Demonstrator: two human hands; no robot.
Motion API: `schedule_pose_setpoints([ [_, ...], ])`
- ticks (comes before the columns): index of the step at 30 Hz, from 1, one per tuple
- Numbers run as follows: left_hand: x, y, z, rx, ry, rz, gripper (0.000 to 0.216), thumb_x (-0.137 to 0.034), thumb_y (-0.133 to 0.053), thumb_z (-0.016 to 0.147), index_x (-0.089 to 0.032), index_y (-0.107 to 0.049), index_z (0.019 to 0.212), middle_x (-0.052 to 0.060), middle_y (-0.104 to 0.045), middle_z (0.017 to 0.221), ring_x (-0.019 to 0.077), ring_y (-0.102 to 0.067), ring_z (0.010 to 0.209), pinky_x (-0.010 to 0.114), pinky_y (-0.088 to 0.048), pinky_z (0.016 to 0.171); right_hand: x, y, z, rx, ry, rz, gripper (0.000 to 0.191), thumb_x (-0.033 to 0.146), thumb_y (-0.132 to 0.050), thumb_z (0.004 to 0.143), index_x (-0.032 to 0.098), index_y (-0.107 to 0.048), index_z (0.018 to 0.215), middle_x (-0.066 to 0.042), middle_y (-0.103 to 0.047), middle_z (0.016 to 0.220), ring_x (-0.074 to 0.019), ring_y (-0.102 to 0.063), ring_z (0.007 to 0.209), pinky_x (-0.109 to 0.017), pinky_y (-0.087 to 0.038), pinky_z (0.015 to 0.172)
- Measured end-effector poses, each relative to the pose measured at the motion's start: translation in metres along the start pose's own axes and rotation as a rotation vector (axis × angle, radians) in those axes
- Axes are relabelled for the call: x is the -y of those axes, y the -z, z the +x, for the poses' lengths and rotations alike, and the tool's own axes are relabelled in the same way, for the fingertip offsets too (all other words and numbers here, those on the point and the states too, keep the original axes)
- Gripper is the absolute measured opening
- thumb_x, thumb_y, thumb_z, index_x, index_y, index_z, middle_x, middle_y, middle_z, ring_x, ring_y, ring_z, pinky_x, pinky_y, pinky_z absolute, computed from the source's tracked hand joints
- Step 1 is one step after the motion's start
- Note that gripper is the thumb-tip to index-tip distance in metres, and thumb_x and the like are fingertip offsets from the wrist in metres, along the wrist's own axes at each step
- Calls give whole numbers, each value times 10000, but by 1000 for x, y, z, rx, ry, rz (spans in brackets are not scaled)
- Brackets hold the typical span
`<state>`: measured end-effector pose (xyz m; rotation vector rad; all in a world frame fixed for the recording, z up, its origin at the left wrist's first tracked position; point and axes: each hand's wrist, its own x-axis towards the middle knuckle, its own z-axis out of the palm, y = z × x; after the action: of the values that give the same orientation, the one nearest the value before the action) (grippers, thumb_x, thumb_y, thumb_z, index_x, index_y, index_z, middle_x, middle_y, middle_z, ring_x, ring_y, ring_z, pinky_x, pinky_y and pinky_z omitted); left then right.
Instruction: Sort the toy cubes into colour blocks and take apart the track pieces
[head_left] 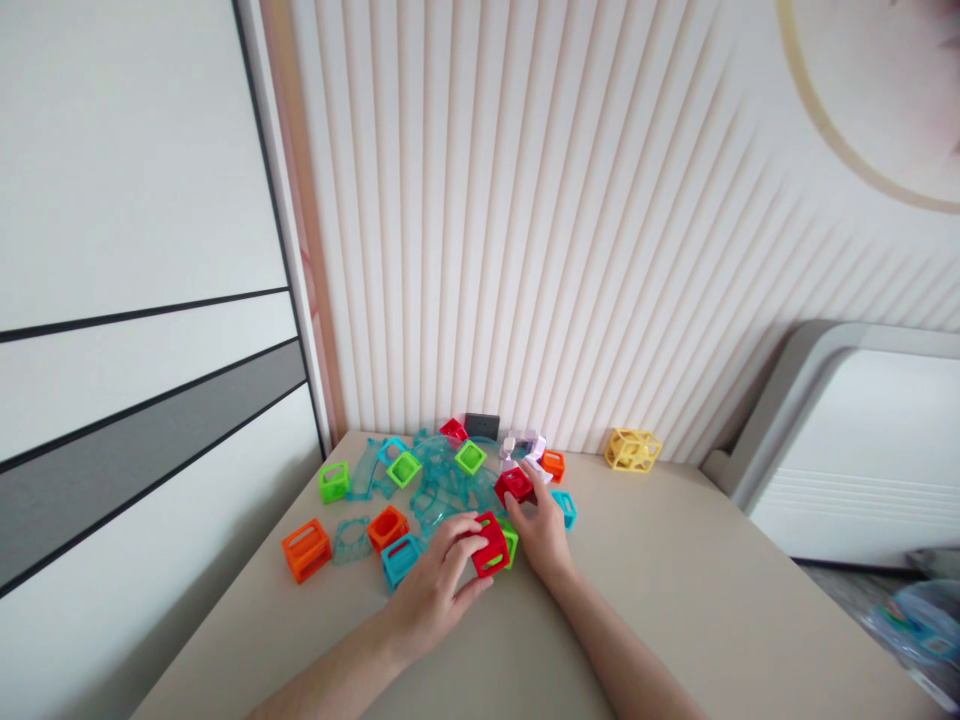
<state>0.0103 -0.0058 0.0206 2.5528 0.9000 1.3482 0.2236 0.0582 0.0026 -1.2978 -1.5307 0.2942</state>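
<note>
My left hand [441, 582] is closed around a red hollow cube block [490, 546], gripping it between thumb and fingers. Just behind that block, partly hidden, is a green block [509, 540]. My right hand [541, 525] has its fingers on a second red cube block [513, 485], a little farther back. Left of my left hand are a blue block [401, 560] and an orange block [388, 528]. Translucent teal track pieces [450, 490] lie piled behind my hands, with a green block [470, 457] among them.
Another orange block [307, 550] and a green block [334, 482] sit toward the table's left edge. By the wall are a black box [481, 427], a pale purple toy piece [523, 446] and a yellow openwork toy [632, 450]. A ribbed wall [480, 220] bounds the table [660, 590].
</note>
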Motion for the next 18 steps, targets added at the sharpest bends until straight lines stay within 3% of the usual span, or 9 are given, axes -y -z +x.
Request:
schedule_pose_setpoints([
  [5,2,-4,-3,40,-18,9,350,-112,-591,930,-195,-492,1255,141,-568,1284,273,-586,1267,435,-550,1035,1,-1,-1,-31,-173,99,543,455,-596,899,169,-581,1360,-118,-759,1086,-270,-730,914,-420,-599,837],
  [18,-1,1,0,130,25,-23,383,-90,-553,938,-232,-443,1276,132,-551,1322,259,-608,1238,428,-558,1014,15,-4,-6,-88,-206,374,502,536,-555,933,178,-576,1284,-120,-721,1094,-197,-683,713,-304,-568,580],
])
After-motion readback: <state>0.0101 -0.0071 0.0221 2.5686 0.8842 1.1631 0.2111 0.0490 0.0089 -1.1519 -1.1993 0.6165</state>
